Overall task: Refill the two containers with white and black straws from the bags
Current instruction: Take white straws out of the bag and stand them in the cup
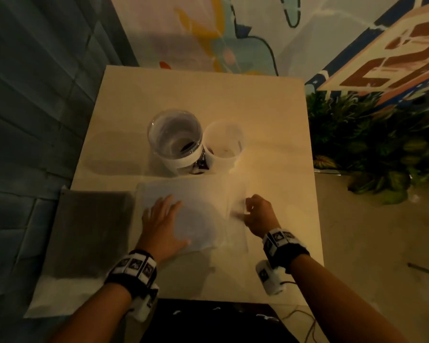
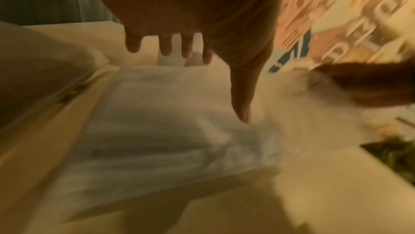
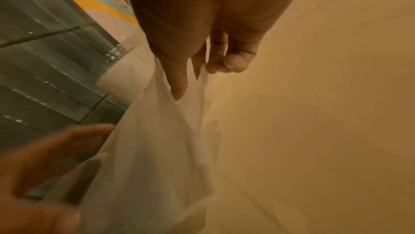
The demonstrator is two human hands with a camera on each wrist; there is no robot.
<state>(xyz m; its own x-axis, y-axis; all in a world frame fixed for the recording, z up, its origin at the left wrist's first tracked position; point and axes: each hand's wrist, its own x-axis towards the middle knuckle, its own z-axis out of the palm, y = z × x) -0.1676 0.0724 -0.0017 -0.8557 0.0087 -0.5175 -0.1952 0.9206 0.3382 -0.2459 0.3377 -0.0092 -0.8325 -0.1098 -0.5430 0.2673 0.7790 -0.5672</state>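
Observation:
A thin translucent plastic bag (image 1: 203,206) lies flat on the cream table (image 1: 270,107) in front of me, with a round flat shape showing through it. My left hand (image 1: 162,221) lies on the bag's left part with fingers (image 2: 166,46) spread and straight. My right hand (image 1: 254,214) pinches the bag's right edge between thumb and curled fingers (image 3: 233,62) and lifts the film (image 3: 161,140) a little. The wrist views are blurred.
Beyond the bag stand a clear plastic jar (image 1: 175,137) with a white label and a white cup (image 1: 224,142), side by side. A grey flat packet (image 1: 87,231) lies at the table's left edge. Green plants (image 1: 372,142) fill the floor at right.

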